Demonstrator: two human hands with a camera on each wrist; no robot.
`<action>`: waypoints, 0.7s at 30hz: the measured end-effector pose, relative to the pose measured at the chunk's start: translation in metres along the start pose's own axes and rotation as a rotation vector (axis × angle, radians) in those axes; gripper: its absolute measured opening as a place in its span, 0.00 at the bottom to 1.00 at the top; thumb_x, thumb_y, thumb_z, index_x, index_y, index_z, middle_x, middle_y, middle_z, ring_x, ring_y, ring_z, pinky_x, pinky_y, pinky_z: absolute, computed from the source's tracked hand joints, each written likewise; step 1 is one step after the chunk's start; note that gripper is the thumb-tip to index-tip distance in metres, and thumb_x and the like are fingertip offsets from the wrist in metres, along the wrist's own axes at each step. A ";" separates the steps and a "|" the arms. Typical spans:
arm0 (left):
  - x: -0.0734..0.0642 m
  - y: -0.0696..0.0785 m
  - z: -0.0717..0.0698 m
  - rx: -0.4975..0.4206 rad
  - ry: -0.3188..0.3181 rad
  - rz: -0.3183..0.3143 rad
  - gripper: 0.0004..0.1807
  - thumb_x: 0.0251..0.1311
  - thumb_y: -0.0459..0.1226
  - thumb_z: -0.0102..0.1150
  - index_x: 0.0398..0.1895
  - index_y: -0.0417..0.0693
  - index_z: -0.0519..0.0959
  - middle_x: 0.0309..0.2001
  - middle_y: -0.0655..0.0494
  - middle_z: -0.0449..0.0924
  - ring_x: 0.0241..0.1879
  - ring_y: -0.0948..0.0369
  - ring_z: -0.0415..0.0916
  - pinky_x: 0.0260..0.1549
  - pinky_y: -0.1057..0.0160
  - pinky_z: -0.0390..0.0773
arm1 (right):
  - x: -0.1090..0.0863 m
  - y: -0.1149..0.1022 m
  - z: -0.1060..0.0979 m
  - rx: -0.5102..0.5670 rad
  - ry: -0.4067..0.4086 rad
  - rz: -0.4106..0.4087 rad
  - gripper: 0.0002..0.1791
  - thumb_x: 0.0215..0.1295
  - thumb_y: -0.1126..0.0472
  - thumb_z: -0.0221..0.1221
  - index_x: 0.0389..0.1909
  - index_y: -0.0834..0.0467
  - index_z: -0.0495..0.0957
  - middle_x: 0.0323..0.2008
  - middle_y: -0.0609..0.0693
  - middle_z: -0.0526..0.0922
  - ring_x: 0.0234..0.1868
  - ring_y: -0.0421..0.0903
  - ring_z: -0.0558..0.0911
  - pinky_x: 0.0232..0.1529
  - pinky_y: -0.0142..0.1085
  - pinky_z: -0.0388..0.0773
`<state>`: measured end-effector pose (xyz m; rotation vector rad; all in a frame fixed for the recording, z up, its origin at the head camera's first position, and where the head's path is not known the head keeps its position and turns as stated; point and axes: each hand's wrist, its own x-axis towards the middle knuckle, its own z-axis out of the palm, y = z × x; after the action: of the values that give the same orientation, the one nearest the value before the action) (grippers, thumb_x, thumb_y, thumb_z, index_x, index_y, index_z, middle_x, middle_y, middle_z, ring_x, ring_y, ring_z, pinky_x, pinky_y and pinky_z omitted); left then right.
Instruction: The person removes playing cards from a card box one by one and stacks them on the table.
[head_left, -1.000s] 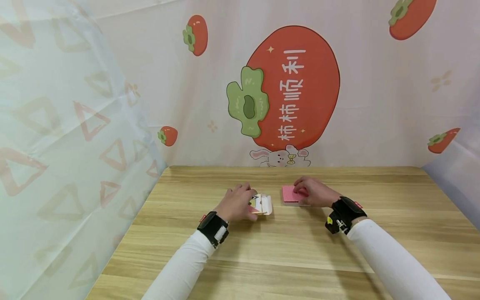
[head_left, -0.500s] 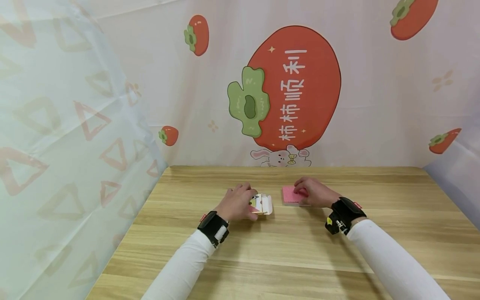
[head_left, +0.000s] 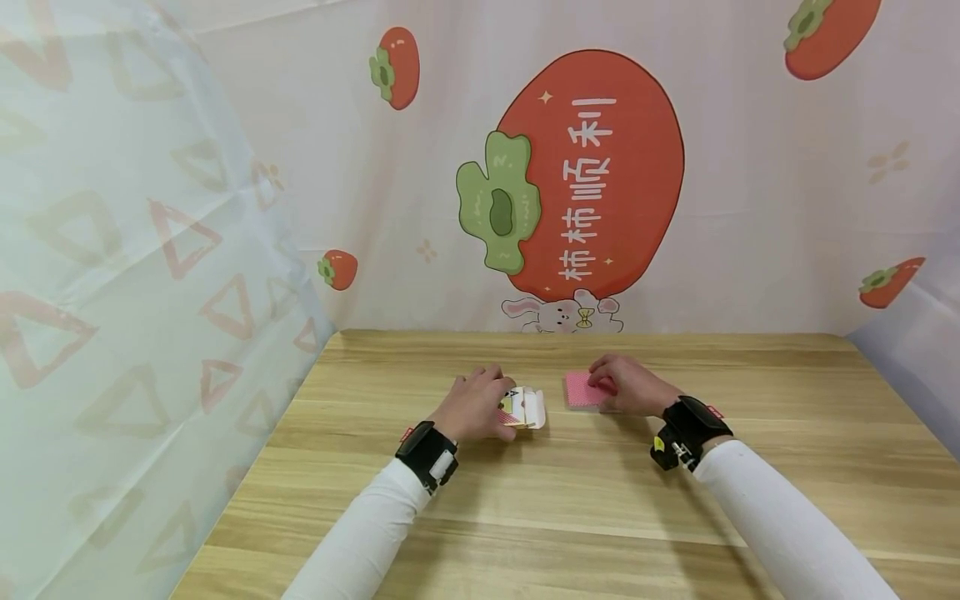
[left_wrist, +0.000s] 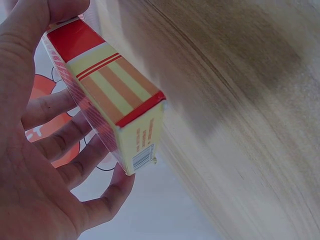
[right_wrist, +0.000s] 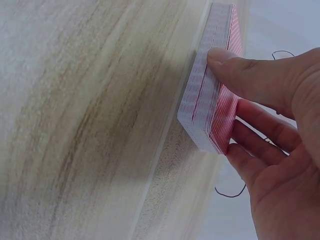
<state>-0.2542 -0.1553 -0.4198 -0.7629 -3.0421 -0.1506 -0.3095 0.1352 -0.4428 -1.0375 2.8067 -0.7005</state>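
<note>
My left hand grips a paper playing card box with its flap open to the right. In the left wrist view, thumb and fingers hold the box by its edges, its striped side and barcode end showing. A short gap to the right, my right hand holds a deck of playing cards with a red patterned back on top. From the right wrist, the thumb presses the long side of the stacked deck, while the fingers lie at its far side. The box's inside is hidden.
Both hands work near the far part of a wooden table. Behind its back edge hangs a white cloth with persimmon prints, and another patterned cloth hangs on the left. Both wrists wear black camera straps.
</note>
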 end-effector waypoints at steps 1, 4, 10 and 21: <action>0.000 0.000 0.000 0.001 -0.001 -0.001 0.40 0.36 0.59 0.68 0.56 0.53 0.73 0.48 0.58 0.68 0.49 0.57 0.64 0.45 0.47 0.66 | 0.000 -0.001 0.000 -0.001 0.001 0.003 0.19 0.45 0.61 0.69 0.41 0.59 0.80 0.49 0.57 0.74 0.52 0.55 0.72 0.53 0.46 0.67; 0.000 0.000 -0.001 0.004 -0.005 -0.002 0.40 0.37 0.59 0.68 0.56 0.53 0.73 0.48 0.58 0.68 0.48 0.57 0.64 0.45 0.47 0.66 | 0.000 -0.003 0.000 0.000 -0.004 0.019 0.19 0.44 0.62 0.69 0.41 0.59 0.80 0.49 0.57 0.74 0.52 0.55 0.72 0.53 0.46 0.67; -0.001 0.001 -0.003 0.008 -0.005 -0.003 0.40 0.37 0.59 0.68 0.56 0.53 0.73 0.47 0.58 0.68 0.48 0.57 0.64 0.46 0.48 0.66 | -0.001 -0.006 -0.002 -0.003 -0.017 0.062 0.20 0.45 0.61 0.68 0.42 0.59 0.80 0.51 0.57 0.74 0.53 0.56 0.72 0.53 0.47 0.66; -0.001 0.005 -0.005 0.007 0.012 0.017 0.40 0.36 0.59 0.68 0.56 0.53 0.73 0.46 0.58 0.68 0.48 0.57 0.65 0.44 0.48 0.67 | 0.000 -0.009 -0.002 -0.018 -0.032 0.107 0.23 0.42 0.58 0.70 0.43 0.57 0.79 0.52 0.58 0.73 0.54 0.57 0.71 0.55 0.48 0.65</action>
<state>-0.2513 -0.1523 -0.4140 -0.7836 -3.0224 -0.1443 -0.3042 0.1297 -0.4373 -0.8850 2.8218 -0.6427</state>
